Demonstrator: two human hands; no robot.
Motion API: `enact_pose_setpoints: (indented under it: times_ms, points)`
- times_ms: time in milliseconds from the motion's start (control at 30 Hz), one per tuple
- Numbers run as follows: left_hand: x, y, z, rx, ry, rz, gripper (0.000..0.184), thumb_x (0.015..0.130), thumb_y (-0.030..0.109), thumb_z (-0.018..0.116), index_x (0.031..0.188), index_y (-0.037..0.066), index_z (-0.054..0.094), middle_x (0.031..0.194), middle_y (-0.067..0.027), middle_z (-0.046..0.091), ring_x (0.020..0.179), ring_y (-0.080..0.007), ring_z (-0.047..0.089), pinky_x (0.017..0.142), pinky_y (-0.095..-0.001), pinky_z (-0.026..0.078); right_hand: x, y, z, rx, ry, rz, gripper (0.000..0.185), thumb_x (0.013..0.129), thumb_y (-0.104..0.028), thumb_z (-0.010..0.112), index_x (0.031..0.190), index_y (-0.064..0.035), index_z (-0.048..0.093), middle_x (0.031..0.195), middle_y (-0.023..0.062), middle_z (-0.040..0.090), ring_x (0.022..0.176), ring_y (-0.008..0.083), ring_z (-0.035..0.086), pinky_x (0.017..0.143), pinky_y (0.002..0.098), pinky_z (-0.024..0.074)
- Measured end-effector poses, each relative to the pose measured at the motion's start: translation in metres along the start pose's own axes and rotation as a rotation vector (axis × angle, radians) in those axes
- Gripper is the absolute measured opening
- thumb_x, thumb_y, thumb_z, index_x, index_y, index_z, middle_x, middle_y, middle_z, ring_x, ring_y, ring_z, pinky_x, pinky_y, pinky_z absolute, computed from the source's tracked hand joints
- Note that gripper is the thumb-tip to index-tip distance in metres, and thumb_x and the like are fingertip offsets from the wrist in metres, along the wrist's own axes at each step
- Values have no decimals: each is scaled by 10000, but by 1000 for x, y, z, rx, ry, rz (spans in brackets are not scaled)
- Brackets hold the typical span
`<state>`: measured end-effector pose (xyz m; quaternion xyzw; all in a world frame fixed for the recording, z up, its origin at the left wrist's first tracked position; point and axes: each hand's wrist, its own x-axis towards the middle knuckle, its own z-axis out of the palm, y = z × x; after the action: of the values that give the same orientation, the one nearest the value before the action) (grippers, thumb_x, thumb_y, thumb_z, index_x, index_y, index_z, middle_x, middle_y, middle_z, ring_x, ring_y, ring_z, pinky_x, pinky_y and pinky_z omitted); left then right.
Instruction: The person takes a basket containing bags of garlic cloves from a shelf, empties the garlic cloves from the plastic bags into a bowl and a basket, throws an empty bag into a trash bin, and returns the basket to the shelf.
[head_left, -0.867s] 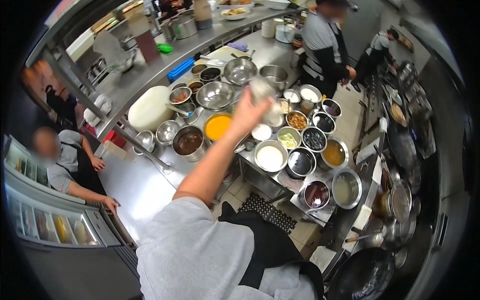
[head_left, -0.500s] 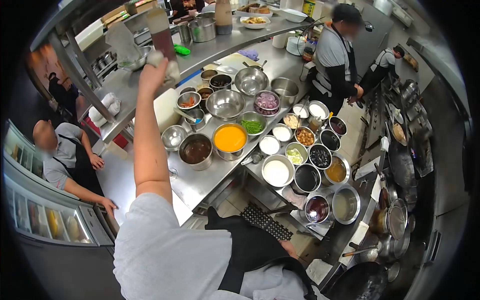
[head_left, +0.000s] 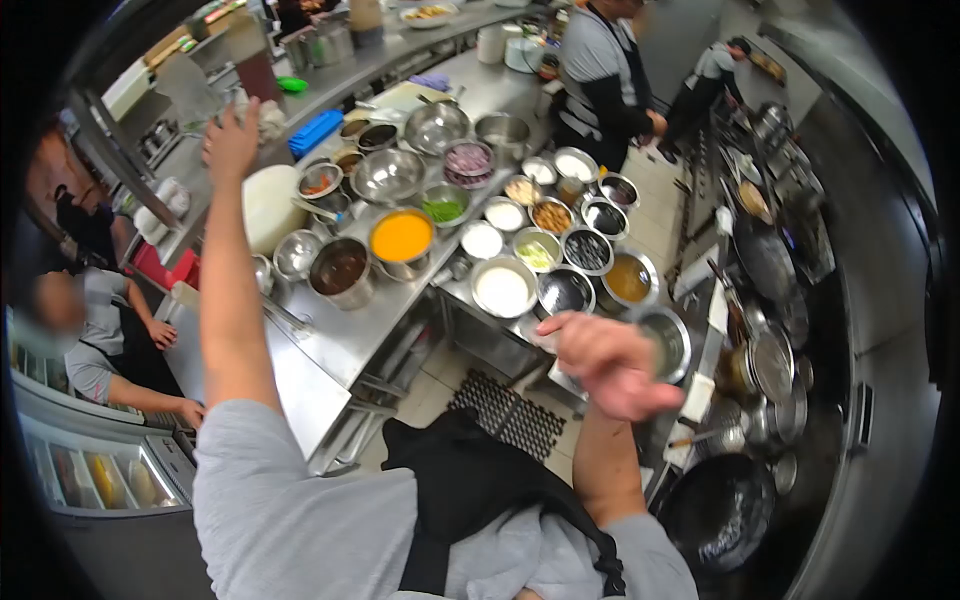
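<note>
My left hand (head_left: 232, 143) is raised at the steel shelf with its fingers spread and nothing in them. Just beside it, a crumpled whitish cloth (head_left: 270, 122) lies on the shelf near a tall bottle of dark red liquid (head_left: 258, 78). My right hand (head_left: 610, 365), slightly blurred, hovers in front of the sauce pots, fingers loosely bent and apart, no object visible in it. Behind it a steel pot of pale liquid (head_left: 668, 340) is partly hidden. Close by are a pot of white sauce (head_left: 503, 287) and a pot of dark liquid (head_left: 565, 290).
On the steel counter (head_left: 335, 345) stand an orange sauce pot (head_left: 402, 236), a brown sauce pot (head_left: 342, 270) and several bowls. A wok (head_left: 715, 510) sits by the stove at right. One co-worker (head_left: 105, 345) stands left; two others are at the back right.
My left hand has let go of the cloth, which stays on the shelf, and its fingers have spread. My right hand has risen into view over the pots. The view has shifted.
</note>
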<state>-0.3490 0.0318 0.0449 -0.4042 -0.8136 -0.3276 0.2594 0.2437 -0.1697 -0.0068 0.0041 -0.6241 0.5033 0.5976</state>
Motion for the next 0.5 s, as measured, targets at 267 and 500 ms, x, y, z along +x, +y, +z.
enact_pose_setpoints:
  times_ms: [267, 500]
  points:
    - [24, -14, 12, -2, -26, -4, 987, 837, 902, 365, 1507, 187, 488, 1557, -283, 361, 1465, -476, 291, 1187, -589, 193, 66, -125, 73, 628, -516, -635, 422, 918, -59, 475, 502, -31, 540, 480, 64, 525, 455, 189, 566, 604, 320, 591]
    - [21, -6, 10, 7, 15, -12, 1052, 816, 926, 344, 1533, 162, 443, 1556, -311, 345, 1481, -476, 251, 1199, -590, 128, 50, -138, 88, 594, -358, -710, 152, 615, 68, 495, 485, -10, 508, 488, 86, 521, 519, 225, 603, 594, 310, 563]
